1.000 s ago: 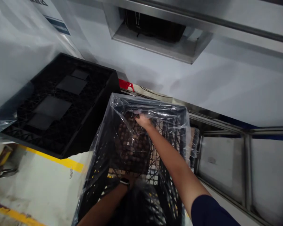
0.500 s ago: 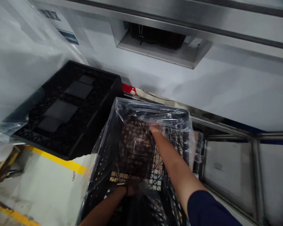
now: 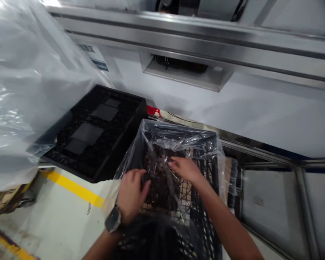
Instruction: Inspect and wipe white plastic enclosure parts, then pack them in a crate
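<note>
A black lattice crate (image 3: 206, 173) lined with clear plastic film (image 3: 176, 142) stands in front of me. Dark pieces (image 3: 161, 187), too blurred to make out, lie on its bottom at the left under the film. My left hand (image 3: 132, 193), with a watch (image 3: 113, 219) on the wrist, is over the crate's left side, its thumb and fingers apart. Inside the crate, at the upper middle, is my right hand (image 3: 185, 169), fingers bent at the film; whether they pinch it is too blurred to tell.
A dark crate (image 3: 97, 126) with grey patches stands at the left beside hanging plastic sheeting (image 3: 38, 72). Behind is a white panel with a recessed opening (image 3: 186, 77) under a metal rail (image 3: 195, 39). A metal frame (image 3: 300, 195) stands at the right.
My left hand has come up from the crate's bottom to its left side. My right hand has drawn back slightly, lifting off the bottom. The view has tilted upward.
</note>
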